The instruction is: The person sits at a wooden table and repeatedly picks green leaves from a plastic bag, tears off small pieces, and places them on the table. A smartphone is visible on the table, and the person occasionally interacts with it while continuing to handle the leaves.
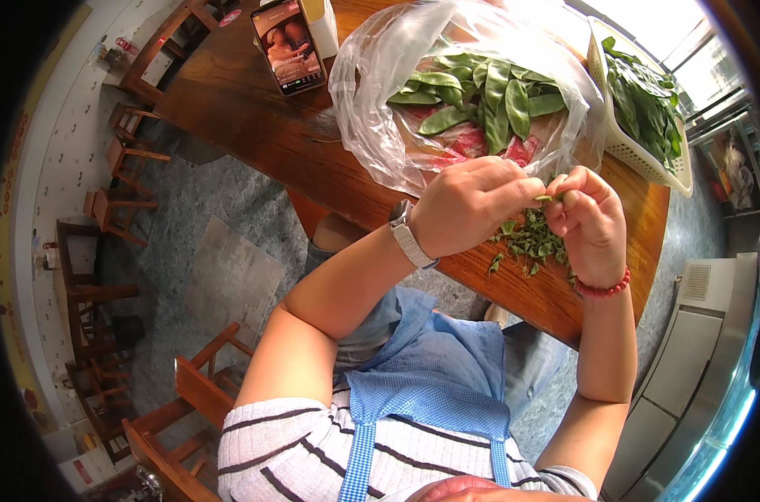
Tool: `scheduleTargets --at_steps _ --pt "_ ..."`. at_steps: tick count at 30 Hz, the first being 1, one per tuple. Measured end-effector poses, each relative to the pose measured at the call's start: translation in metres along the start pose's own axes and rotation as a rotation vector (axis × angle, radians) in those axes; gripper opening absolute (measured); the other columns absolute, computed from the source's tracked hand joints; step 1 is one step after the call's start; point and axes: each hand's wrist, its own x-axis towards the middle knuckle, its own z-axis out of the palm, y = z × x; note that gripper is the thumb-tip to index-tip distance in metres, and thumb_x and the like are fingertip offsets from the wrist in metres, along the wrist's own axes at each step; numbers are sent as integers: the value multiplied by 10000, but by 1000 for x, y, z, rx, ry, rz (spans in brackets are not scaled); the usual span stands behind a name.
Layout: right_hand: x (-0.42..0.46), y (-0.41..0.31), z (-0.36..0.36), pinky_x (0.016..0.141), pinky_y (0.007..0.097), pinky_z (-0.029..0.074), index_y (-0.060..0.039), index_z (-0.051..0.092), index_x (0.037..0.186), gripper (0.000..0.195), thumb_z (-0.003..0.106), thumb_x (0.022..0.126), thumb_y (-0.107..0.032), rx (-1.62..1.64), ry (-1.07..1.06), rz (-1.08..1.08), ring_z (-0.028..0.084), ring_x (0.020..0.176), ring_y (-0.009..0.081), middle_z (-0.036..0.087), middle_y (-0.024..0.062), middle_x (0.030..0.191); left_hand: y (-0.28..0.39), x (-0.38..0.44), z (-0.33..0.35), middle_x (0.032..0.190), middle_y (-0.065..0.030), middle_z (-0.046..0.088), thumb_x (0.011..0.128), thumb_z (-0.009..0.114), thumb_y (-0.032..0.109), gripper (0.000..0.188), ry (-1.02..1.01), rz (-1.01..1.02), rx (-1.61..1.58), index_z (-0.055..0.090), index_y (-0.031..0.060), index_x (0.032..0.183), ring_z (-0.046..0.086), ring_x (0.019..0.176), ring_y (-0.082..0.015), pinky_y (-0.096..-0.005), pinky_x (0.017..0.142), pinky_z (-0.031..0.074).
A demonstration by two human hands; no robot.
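Observation:
My left hand [474,201], with a watch on its wrist, pinches one end of a small piece of green bean pod [544,197] above the table's near edge. On the right, my right hand [584,213], wearing a red bead bracelet, holds the other end; its fingers hide much of the piece. Just beyond my hands an open clear plastic bag [374,125] holds several broad flat green bean pods [496,103]. Below my fingers, a pile of small green trimmings [534,241] lies on the wooden table [480,270].
A cream plastic basket [643,163] of dark green pods [643,100] stands beyond the bag at right. At the back left a phone [290,50] leans on a white box [322,28]. Wooden chairs [204,383] stand on the floor at left, steel cabinets [681,351] at right.

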Motion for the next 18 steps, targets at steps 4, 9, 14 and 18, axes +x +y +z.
scheduleTargets --at_steps 4,9,14,18 --pt "5 -1 -8 599 218 432 0 636 974 70 590 957 -51 -152 136 -102 530 657 76 641 49 813 5 5 -9 805 -64 697 927 702 156 118 96 -238 -120 685 62 997 694 715 -171 -291 629 558" --pt "7 -10 -8 581 185 419 9 615 1062 134 648 935 -20 -828 123 -90 532 661 31 616 -6 748 0 0 -10 768 -28 694 992 643 192 188 180 -649 -624 642 4 987 644 621 -47 -192 546 509" --pt "4 3 -3 727 230 544 20 603 1117 137 598 986 -20 -490 -31 -35 654 827 84 697 50 918 -7 0 -3 893 -63 700 1014 606 196 210 100 -699 -790 604 2 1095 667 714 -87 -223 606 557" --pt "11 12 -6 748 251 542 29 621 1126 178 617 994 -89 -255 -41 -61 668 851 111 711 81 951 -2 2 -9 925 -91 702 1030 572 215 221 179 -762 -855 566 -2 1073 694 759 -119 -262 691 600"
